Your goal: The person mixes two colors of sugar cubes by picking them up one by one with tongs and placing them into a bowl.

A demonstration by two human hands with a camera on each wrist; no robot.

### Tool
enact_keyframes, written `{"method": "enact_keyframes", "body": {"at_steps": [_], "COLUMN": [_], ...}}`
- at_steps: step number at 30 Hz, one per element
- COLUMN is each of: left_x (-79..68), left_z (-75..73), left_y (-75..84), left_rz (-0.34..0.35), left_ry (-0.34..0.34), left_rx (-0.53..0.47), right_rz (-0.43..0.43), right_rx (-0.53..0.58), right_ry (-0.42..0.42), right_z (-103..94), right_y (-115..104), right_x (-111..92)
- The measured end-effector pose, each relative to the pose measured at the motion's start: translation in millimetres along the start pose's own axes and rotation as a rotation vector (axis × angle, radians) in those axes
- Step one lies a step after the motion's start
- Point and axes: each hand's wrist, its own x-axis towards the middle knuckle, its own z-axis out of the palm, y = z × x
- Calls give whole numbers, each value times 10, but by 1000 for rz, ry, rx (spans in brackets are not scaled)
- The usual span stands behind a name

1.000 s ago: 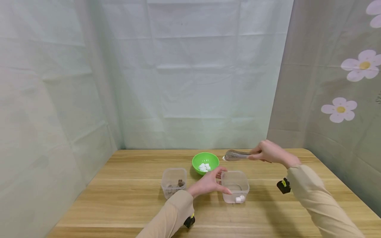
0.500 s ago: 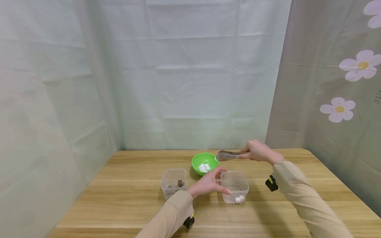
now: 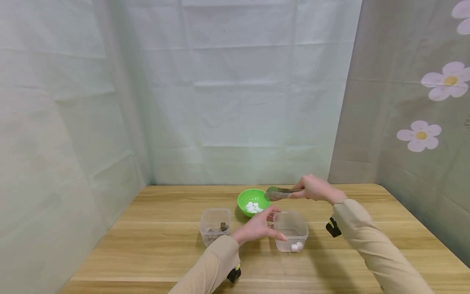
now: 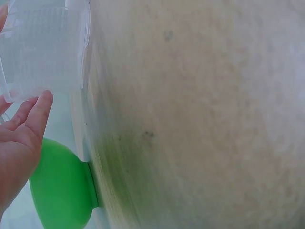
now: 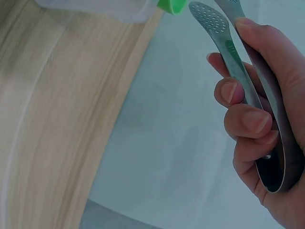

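My left hand (image 3: 260, 228) holds the right-hand clear plastic container (image 3: 291, 218) by its left side, thumb toward me and fingertips against its wall (image 4: 45, 52). A couple of white cubes (image 3: 296, 246) lie in that container. My right hand (image 3: 316, 188) grips metal tongs (image 3: 276, 194) with perforated tips. Those tips stand apart over the right rim of a green bowl (image 3: 251, 193), and no cube shows between them (image 5: 212, 20). Several white cubes (image 3: 252, 207) rest in the bowl, partly hidden behind my left hand.
Another clear container (image 3: 215, 215) with several dark brown cubes (image 3: 222, 226) stands left of my left hand. The wooden table (image 3: 154, 237) ends at pale cloth curtains (image 3: 238, 102) behind and at the sides.
My right hand has moved left with the tongs, bringing their tips over the bowl's rim. The white cube at the tips has been let go. My left hand stays put.
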Motion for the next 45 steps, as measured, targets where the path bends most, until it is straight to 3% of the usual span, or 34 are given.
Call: {"method": "enact_keyframes", "body": {"at_steps": [10,15,21,28,35,45], "left_x": [-5,-12,-18,-22,-25,-21], "left_z": [3,1,-4,0,-1,-5], "left_y": [-12,1,17,20,15,31], "left_rz": [-1,-3,-11,-9,-3,-8], "left_ry": [18,19,19,21,27,16], "left_rx": [14,27,48,57,56,25], "right_rz": [11,20,57,48,93,151], "right_rx": [-134,-125,-90,-57,-21,-140], "right_ry": [11,-17,-110,-215,-300,-382], "right_z": [-266,-373,-440,-424,-335,-178], "right_y": [-60,-103,-156,-248,-292,-415], "right_x": [-323,-494,-620,-617,-545,-426]}}
